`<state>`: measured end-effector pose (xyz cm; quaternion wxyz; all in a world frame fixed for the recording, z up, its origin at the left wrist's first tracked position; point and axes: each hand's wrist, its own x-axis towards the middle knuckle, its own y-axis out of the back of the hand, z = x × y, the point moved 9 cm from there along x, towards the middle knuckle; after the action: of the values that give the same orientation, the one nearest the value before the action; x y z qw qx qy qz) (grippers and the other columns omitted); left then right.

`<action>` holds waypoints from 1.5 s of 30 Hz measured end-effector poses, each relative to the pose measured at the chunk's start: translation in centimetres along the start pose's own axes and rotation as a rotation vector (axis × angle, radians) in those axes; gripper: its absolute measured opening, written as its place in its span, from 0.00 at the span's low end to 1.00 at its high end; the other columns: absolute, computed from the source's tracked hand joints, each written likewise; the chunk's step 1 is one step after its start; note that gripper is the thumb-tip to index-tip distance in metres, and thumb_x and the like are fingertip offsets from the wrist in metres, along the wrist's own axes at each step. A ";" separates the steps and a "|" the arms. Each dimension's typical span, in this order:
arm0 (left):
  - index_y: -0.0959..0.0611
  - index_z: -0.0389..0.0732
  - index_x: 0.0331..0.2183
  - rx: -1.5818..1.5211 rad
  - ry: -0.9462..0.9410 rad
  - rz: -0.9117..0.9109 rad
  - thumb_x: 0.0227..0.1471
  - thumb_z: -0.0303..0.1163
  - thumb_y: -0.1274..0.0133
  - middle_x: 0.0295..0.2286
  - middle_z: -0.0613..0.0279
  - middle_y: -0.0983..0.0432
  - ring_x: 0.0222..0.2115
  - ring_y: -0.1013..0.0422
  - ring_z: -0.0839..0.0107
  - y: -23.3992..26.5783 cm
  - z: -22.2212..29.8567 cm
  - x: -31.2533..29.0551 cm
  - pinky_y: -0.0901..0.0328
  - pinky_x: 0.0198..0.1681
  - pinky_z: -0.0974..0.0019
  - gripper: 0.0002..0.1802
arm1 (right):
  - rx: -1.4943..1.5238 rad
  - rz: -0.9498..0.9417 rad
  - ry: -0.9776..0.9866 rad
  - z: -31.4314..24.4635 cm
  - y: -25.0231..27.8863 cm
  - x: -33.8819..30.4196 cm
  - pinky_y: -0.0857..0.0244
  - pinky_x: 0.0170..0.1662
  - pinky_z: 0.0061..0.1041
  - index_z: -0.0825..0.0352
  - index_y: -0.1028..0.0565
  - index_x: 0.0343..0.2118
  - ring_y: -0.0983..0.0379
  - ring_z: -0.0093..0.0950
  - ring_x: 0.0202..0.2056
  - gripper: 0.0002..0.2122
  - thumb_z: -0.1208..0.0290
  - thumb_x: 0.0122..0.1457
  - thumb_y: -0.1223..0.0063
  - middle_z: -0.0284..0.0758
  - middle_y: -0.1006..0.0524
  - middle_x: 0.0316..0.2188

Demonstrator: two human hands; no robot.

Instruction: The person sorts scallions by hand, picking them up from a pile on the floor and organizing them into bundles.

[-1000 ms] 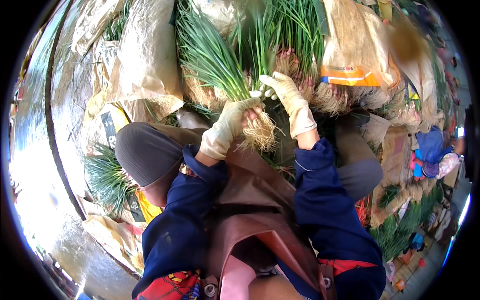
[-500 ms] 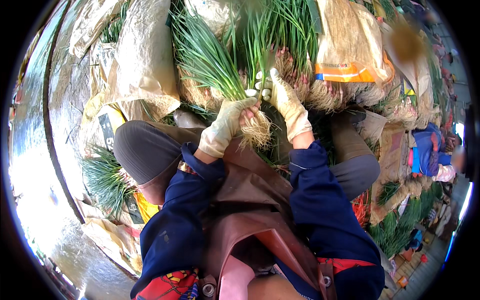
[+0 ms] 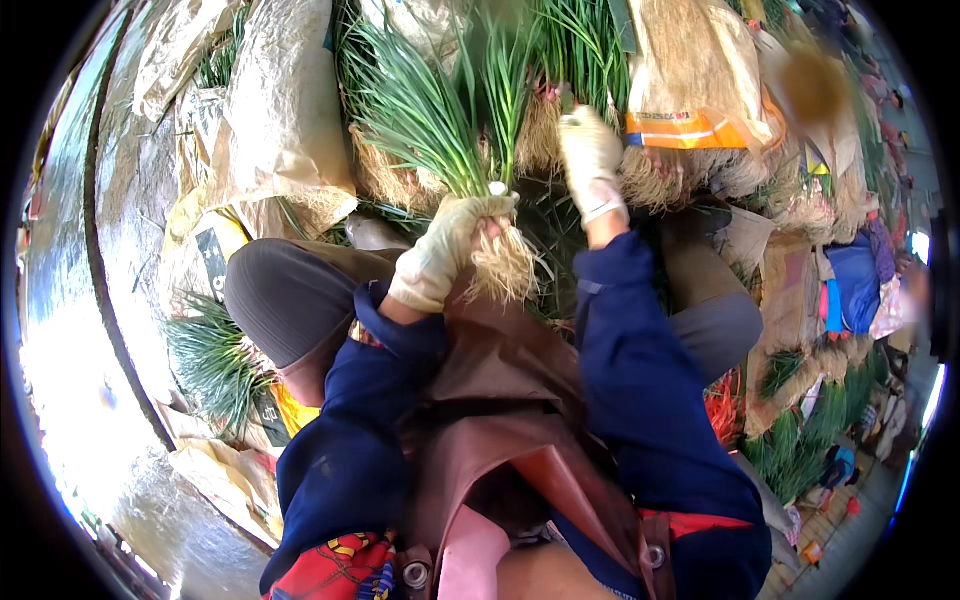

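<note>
My left hand (image 3: 445, 250), in a pale, stained glove, is closed round a bunch of spring onions (image 3: 440, 130). The long green leaves fan up and away from me, and a tuft of pale roots (image 3: 503, 265) hangs below the fist. My right hand (image 3: 592, 165), gloved too, reaches forward to the stacked spring onions (image 3: 585, 50) at the far middle, by their reddish bulbs and roots. Its back faces up, and its fingers curl out of sight, so whether they grip a stalk is hidden.
Pale woven sacks (image 3: 285, 110) lie at the far left, and another sack with an orange band (image 3: 695, 80) covers more onions at the far right. A loose onion bunch (image 3: 215, 350) rests beside my left knee. Wet ground (image 3: 140, 300) runs along the left.
My right hand has left the bunch and moved right and away to the stacked onions. The left hand still holds its bunch, nearly in the same place.
</note>
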<state>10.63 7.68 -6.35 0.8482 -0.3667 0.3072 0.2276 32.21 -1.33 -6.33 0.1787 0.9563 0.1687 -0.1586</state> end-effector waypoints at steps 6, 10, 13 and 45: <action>0.26 0.35 0.42 -0.760 0.093 -0.626 0.50 0.23 0.49 0.31 0.58 0.26 0.32 0.28 0.67 -3.9 0.2 -2.4 0.30 0.39 0.66 0.14 | -0.862 -0.912 -0.094 3.6 -3.4 -9.4 0.35 0.26 0.24 0.64 0.27 0.45 0.30 0.23 0.25 0.18 0.56 0.58 0.52 0.29 0.25 0.27; 0.29 0.34 0.45 -0.795 0.066 -0.700 0.52 0.26 0.50 0.32 0.60 0.26 0.33 0.29 0.70 -3.9 0.0 -2.7 0.32 0.40 0.66 0.18 | 0.861 -0.870 -0.426 -2.2 -10.1 -13.4 0.35 0.24 0.21 0.65 0.32 0.49 0.34 0.17 0.22 0.23 0.53 0.57 0.50 0.25 0.26 0.25; 0.35 0.30 0.50 -0.847 0.033 -0.711 0.51 0.25 0.51 0.35 0.62 0.27 0.31 0.31 0.74 -5.0 1.7 -4.7 0.34 0.42 0.66 0.24 | 1.353 -1.229 -0.419 -3.8 -12.9 -14.4 0.36 0.23 0.20 0.64 0.32 0.45 0.37 0.17 0.19 0.18 0.56 0.59 0.52 0.21 0.35 0.16; 0.22 0.38 0.44 -0.155 -0.169 -0.065 0.51 0.34 0.46 0.22 0.66 0.24 0.12 0.37 0.84 1.6 3.6 0.8 0.47 0.11 0.84 0.18 | -0.938 -0.299 0.279 -7.9 -3.5 -7.1 0.36 0.26 0.25 0.59 0.26 0.28 0.33 0.20 0.19 0.12 0.57 0.58 0.53 0.28 0.29 0.16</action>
<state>11.52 11.56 -5.73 0.8471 -0.4206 0.2038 0.2531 26.44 3.02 2.24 0.5396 0.7507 0.3791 0.0396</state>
